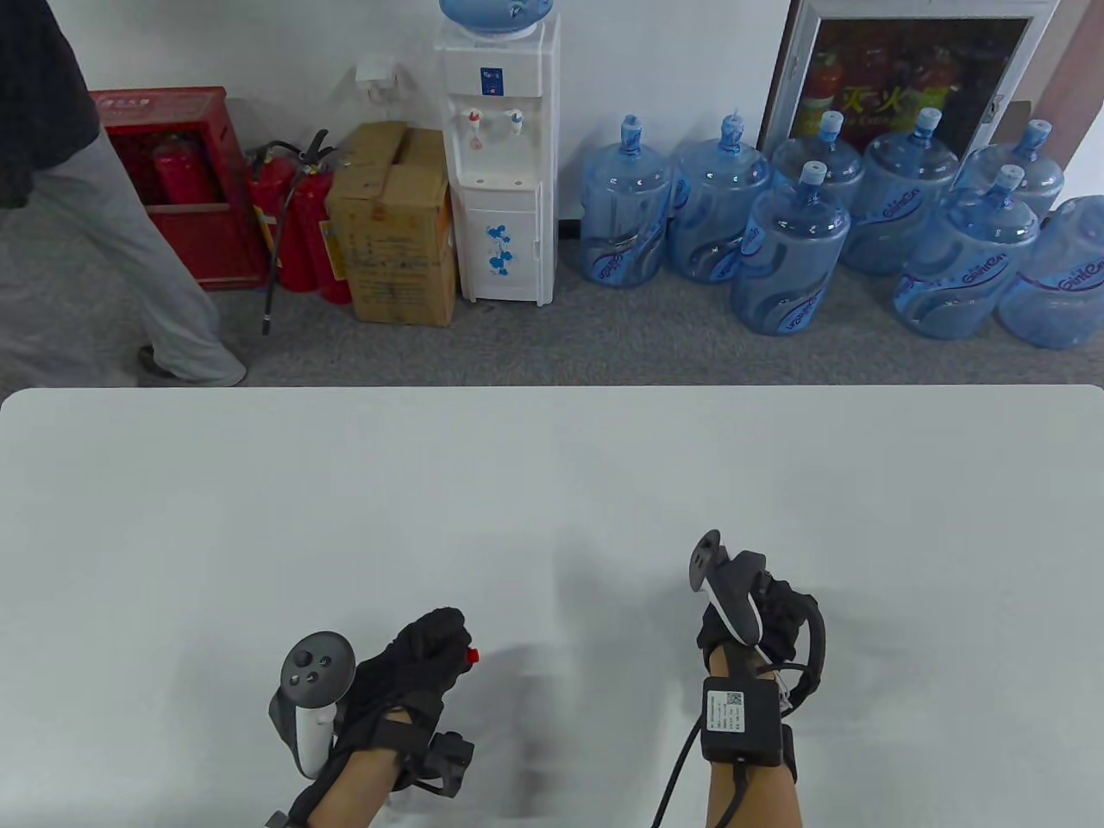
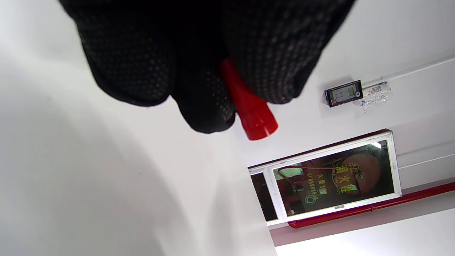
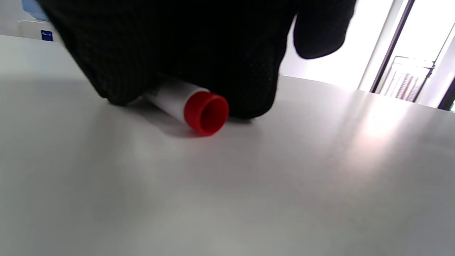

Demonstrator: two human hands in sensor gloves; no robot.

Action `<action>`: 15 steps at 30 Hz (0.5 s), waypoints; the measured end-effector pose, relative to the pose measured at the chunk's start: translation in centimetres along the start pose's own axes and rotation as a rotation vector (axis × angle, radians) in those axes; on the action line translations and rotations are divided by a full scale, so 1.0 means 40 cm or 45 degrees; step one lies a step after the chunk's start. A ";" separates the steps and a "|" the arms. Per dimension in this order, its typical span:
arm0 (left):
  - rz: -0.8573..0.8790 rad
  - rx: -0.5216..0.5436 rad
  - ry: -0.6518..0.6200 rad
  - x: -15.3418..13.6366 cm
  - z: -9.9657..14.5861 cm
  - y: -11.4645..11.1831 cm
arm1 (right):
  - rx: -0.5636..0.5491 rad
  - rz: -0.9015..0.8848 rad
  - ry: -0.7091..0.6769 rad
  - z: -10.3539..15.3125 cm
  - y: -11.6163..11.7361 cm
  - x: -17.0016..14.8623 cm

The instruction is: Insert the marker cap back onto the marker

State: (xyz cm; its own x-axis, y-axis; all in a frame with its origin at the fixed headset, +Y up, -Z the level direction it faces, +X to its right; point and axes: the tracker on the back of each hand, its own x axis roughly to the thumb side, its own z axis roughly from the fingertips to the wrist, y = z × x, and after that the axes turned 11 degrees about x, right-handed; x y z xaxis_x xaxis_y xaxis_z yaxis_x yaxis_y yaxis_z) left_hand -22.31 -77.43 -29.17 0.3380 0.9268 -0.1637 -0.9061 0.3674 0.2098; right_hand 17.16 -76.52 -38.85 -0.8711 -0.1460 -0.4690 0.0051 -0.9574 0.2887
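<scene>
My left hand [image 1: 444, 642] pinches a red marker cap [image 1: 472, 655] a little above the white table; only the cap's tip shows past the glove. In the left wrist view the gloved fingers [image 2: 202, 106] grip the cap [image 2: 254, 115], whose wide open end sticks out. My right hand [image 1: 759, 608] is down on the table to the right and covers the marker there. In the right wrist view the fingers [image 3: 249, 89] close around a white marker [image 3: 174, 99] with a red end [image 3: 206, 113] that lies on the table. The marker's tip is hidden.
The white table [image 1: 552, 483] spreads wide around both hands; its far edge [image 1: 552, 388] is well beyond them. Past it on the floor stand water bottles [image 1: 793, 250], a water dispenser [image 1: 504, 164] and a cardboard box [image 1: 397, 224]. A person [image 1: 95, 250] walks at far left.
</scene>
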 end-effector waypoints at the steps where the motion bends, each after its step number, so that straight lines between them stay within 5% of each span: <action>1: 0.002 -0.003 0.004 -0.001 -0.001 0.000 | -0.008 -0.002 -0.016 0.001 0.001 0.000; 15: 0.050 -0.011 0.041 -0.002 -0.005 0.005 | -0.012 0.004 -0.098 -0.005 0.012 0.028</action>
State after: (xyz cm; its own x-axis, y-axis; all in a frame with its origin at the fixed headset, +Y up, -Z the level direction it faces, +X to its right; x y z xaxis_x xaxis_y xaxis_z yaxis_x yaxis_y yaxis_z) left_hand -22.57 -77.43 -29.30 0.2938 0.9375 -0.1866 -0.9207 0.3300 0.2083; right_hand 16.30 -77.20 -39.39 -0.9063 -0.1297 -0.4021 0.0123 -0.9594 0.2818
